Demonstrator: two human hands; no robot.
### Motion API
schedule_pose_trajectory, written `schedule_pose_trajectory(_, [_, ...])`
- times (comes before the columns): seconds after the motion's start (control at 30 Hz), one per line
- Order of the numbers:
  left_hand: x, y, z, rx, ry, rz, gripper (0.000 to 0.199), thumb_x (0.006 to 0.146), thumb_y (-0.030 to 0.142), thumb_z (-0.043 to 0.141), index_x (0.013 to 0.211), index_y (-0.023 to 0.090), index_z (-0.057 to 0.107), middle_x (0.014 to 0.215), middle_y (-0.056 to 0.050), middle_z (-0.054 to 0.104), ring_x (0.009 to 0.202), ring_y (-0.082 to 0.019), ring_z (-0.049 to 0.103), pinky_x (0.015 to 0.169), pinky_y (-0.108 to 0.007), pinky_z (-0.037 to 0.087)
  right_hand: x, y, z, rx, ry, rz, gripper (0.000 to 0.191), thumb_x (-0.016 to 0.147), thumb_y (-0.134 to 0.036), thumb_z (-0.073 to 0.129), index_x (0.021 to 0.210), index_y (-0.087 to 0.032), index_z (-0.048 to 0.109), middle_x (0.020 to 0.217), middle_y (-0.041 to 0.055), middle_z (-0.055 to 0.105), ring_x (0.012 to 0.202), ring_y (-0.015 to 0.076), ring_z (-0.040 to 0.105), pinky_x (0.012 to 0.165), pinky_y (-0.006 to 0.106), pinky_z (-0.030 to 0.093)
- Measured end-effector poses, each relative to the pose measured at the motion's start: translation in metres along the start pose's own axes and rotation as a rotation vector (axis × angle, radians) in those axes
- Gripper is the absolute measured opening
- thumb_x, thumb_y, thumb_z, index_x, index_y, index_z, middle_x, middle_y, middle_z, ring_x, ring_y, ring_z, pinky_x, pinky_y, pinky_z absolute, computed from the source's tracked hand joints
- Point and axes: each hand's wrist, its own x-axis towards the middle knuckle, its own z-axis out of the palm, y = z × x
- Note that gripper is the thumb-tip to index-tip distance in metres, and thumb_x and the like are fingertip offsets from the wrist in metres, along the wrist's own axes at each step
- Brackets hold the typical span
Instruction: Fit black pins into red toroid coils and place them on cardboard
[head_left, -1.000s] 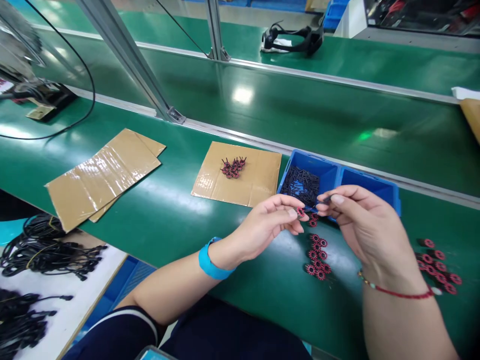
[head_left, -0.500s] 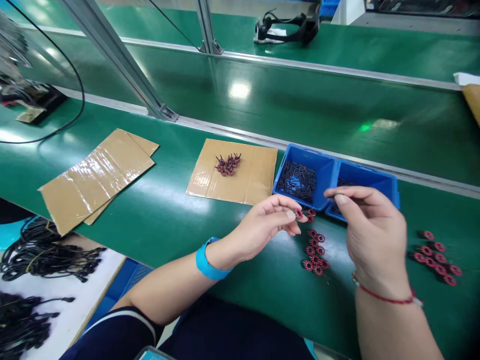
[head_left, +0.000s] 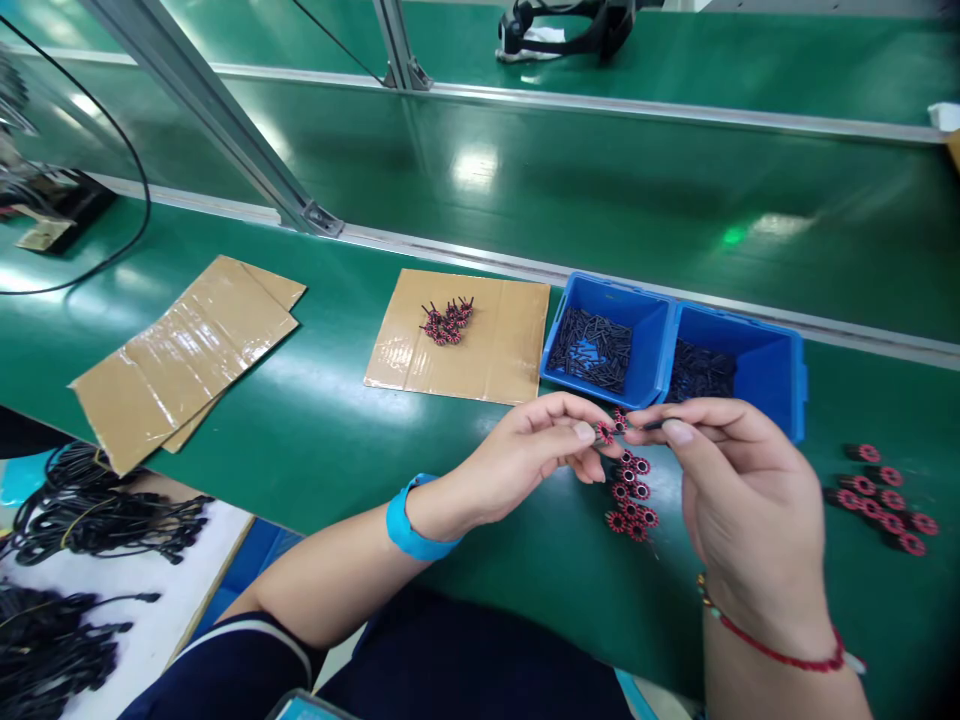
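Observation:
My left hand pinches a small red and black ring-shaped coil between thumb and fingertips. Close to its right, my right hand holds a thin black tube between thumb and forefinger, its end near the coil. Several similar coils lie on the green table just below the hands. Behind them stand two blue bins, the left bin and the right bin, both with short black tubes inside. More coils lie right of my right hand.
A cardboard sheet bears a cluster of coils with dark tubes. Other cardboard sheets lie left. Black cables rest on a lower white surface. A metal post rises behind, and a black headset lies beyond.
My right hand has moved left, bringing the black tube from over the right bin's edge close to the coil. My left hand still holds the coil. The view has shifted slightly.

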Motion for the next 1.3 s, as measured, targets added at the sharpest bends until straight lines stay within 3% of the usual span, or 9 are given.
schedule_pose_trajectory(0.5, [0.0006, -0.0006, -0.0031, 0.019, -0.011, 0.001, 0.021, 0.085, 0.03, 0.075, 0.098, 0.015, 0.069, 0.088, -0.005, 0.074, 0.066, -0.01, 0.065, 0.071, -0.027, 0.05, -0.0013, 0.0005, -0.0002, -0.037, 0.02, -0.034, 0.002, 0.091, -0.024, 0.074, 0.093, -0.026, 0.074, 0.093, -0.0035, 0.08, 0.084, 0.0097, 0.076, 0.078, 0.02, 0.062])
schedule_pose_trajectory(1.1, [0.0008, 0.0005, -0.0016, 0.017, -0.015, 0.003, 0.018, 0.086, 0.028, 0.074, 0.096, 0.014, 0.069, 0.087, -0.005, 0.073, 0.067, -0.01, 0.065, 0.07, -0.026, 0.05, -0.0004, 0.001, -0.0039, -0.029, -0.064, 0.021, 0.004, 0.092, -0.023, 0.072, 0.094, -0.026, 0.074, 0.093, -0.0009, 0.079, 0.082, 0.0121, 0.074, 0.075, 0.024, 0.062])
schedule_pose_trajectory(1.3, [0.0012, -0.001, -0.0017, -0.043, -0.014, -0.016, 0.021, 0.084, 0.029, 0.076, 0.096, 0.014, 0.068, 0.088, -0.006, 0.074, 0.066, -0.011, 0.066, 0.069, -0.027, 0.051, -0.0016, 0.0026, -0.0014, -0.107, -0.083, -0.059, 0.01, 0.092, -0.017, 0.071, 0.095, -0.027, 0.073, 0.096, -0.001, 0.078, 0.089, 0.0121, 0.074, 0.08, 0.024, 0.061])
